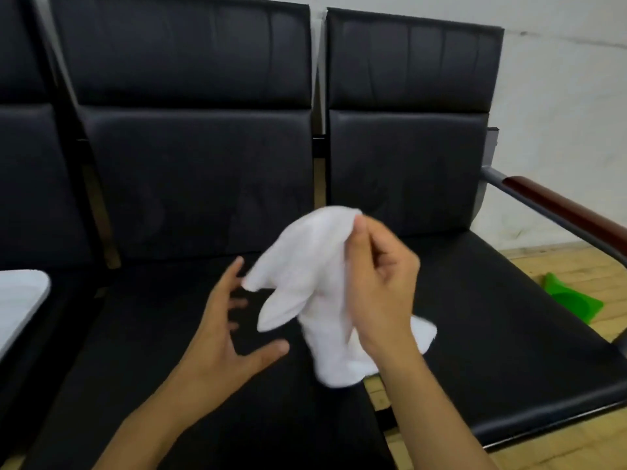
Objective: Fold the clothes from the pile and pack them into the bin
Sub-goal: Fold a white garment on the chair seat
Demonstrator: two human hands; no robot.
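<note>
White cloth point(305, 266) in R hand point(380, 283) grip

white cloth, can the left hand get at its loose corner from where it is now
Probably yes. The left hand is open with fingers spread just beside the white cloth, which the right hand pinches up above the black seat. Nothing lies between the fingertips and the hanging corner.

Right hand point(380, 283): raised, back toward camera, thumb and fingers pinched together at the top, forearm rising from lower right. Left hand point(222, 330): lower, palm up, fingers spread and relaxed, thumb out to the right, gripping nothing.
</note>
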